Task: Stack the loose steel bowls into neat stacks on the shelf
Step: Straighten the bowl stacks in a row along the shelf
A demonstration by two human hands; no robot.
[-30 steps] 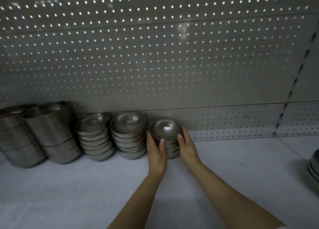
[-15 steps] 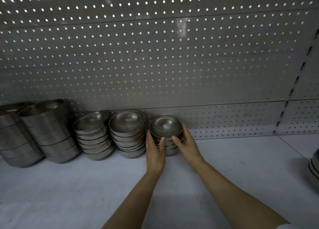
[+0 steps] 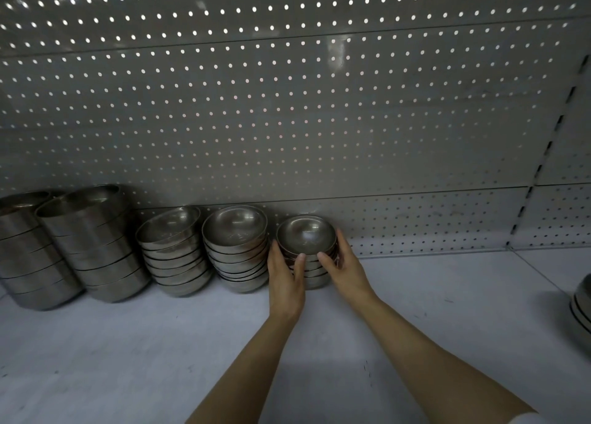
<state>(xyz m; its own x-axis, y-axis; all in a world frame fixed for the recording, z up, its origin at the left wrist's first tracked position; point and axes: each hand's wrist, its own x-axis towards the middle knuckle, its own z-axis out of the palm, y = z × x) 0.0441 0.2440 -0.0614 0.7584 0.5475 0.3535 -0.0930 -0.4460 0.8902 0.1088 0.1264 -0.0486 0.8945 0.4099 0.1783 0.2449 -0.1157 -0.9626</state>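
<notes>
While both hands clasp the small stack of round brushed-steel bowls at the back of the pale grey shelf, the likeliest trouble is a slip. The left hand has its fingers curled round the stack's left flank with the thumb up near the top rim, and the right hand wraps the right flank the same way, so the grip is a two-sided squeeze on smooth metal. Uneven pressure could skew the nested bowls and leave the pile crooked. A push to the left could knock it into the neighbouring stack of wider shallow steel bowls, which stands just beside the left hand and already leans a little. A shove backward would bump the grey perforated back panel.

This held stack is the smallest in the row, several bowls deep, its top bowl showing a dull, softly reflective hollow with a bright spot near the middle. It sits upright against the back of the shelf, at the right end of the row. Further left stand another leaning stack of shallow steel bowls and two taller stacks of straight-sided steel bowls. More steel bowls wait at the right edge, well apart, seemingly not yet brought into the row.
</notes>
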